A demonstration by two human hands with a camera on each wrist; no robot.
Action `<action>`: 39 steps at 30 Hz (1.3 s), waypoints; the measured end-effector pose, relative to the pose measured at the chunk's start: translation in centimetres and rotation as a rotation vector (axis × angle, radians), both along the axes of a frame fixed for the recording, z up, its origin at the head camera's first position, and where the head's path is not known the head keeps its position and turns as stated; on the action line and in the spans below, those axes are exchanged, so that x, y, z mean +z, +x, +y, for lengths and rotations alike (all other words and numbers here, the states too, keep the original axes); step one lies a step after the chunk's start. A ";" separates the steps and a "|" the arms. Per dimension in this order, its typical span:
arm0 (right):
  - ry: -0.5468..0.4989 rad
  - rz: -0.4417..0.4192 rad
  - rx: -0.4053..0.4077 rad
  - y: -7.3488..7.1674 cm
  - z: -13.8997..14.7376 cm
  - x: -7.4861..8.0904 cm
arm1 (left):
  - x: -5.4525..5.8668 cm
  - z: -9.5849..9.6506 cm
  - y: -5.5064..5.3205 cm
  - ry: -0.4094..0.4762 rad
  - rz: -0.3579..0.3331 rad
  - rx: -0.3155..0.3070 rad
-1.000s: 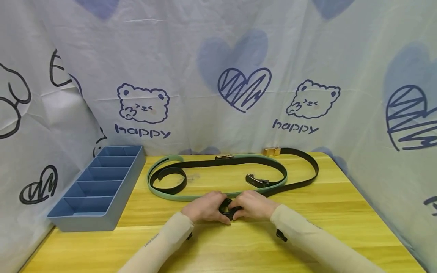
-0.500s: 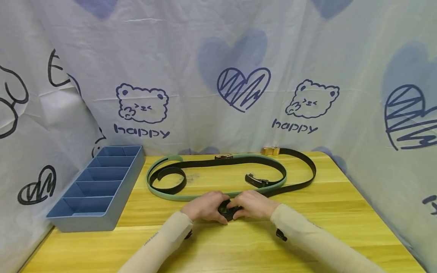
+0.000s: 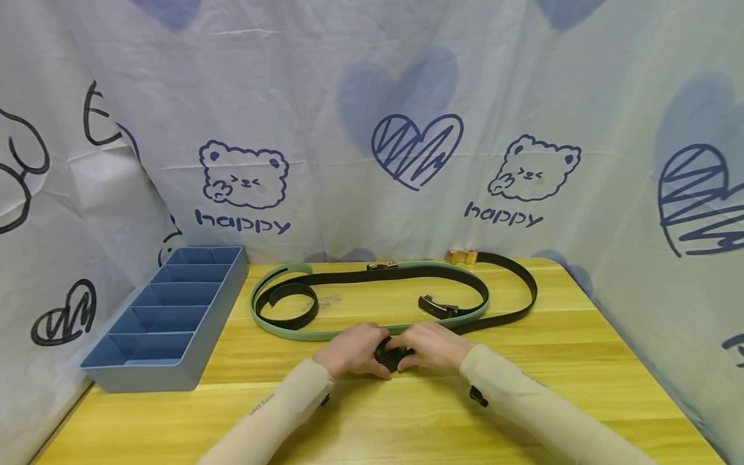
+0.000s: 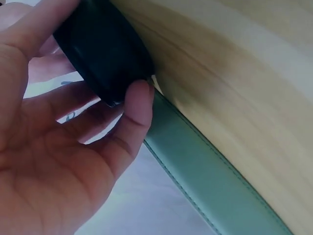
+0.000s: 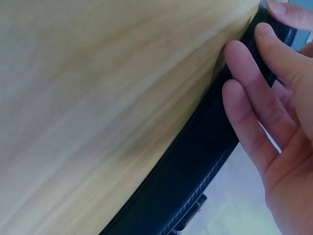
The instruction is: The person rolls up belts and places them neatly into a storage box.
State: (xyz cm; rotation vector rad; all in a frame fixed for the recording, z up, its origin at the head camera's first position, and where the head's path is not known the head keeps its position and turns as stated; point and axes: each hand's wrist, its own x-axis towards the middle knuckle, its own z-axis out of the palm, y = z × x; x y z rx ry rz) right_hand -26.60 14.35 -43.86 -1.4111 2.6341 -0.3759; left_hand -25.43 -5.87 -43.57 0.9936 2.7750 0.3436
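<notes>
Near the table's middle, my left hand (image 3: 353, 352) and right hand (image 3: 434, 349) hold a tightly rolled coil of black belt (image 3: 386, 356) between them. Left fingers and thumb curl round the coil, also seen as a dark roll (image 4: 105, 49) in the left wrist view. My right fingers curl onto it from the other side; in the right wrist view, fingertips lie along the black strap (image 5: 195, 142). From behind the right hand a black strap runs right and loops back to a gold buckle (image 3: 463, 257). The coil's inner part is partly hidden by fingers.
A green belt (image 3: 314, 336) lies in a long oval just beyond my hands. Inside it is another black belt (image 3: 343, 279), curled at its left end, with a dark buckle (image 3: 436, 307). A blue divided box (image 3: 200, 342) stands at the left; patterned cloth (image 3: 325, 129) hangs behind.
The coil looks fuller, its central gap smaller. The strap's loop at the right has drawn slightly inward to the left. Both hands stay in nearly the same place.
</notes>
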 end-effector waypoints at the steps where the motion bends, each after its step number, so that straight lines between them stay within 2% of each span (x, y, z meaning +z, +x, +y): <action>1: 0.005 -0.002 -0.004 0.0 0.0 0.0 | 0.1 -0.1 -0.1 0.005 -0.009 -0.011; 5: 0.009 0.001 -0.012 -0.1 -0.1 0.0 | 0.4 -0.2 -0.1 0.018 -0.045 -0.024; 9: -0.007 0.028 0.001 -0.2 -0.3 -0.2 | 0.2 -0.1 0.2 0.043 -0.053 0.039; 12: -0.022 0.038 0.014 -0.2 -0.4 -0.4 | -0.1 0.0 0.4 0.054 -0.033 0.088; 14: -0.028 0.034 0.018 -0.2 -0.3 -0.4 | -0.1 -0.1 0.5 0.048 -0.026 0.099; 20: -0.004 0.036 -0.026 -0.1 0.6 -0.2 | -0.2 -0.3 -0.3 0.055 -0.067 0.018; 23: 0.009 0.046 -0.023 -0.1 0.6 -0.1 | 0.0 -0.4 -0.4 0.062 -0.096 -0.008; 27: 0.001 0.059 -0.008 -0.1 0.3 0.0 | 0.2 -0.2 0.0 0.068 -0.087 0.027; 32: -0.016 0.066 0.004 0.0 0.1 0.0 | 0.0 0.2 0.4 0.053 -0.007 0.057; 35: -0.002 0.069 -0.006 0.0 0.4 0.0 | -0.1 0.2 0.3 0.042 0.001 0.031; 39: 0.022 0.067 -0.024 -0.1 0.8 -0.1 | -0.2 0.2 -0.1 0.047 -0.043 -0.020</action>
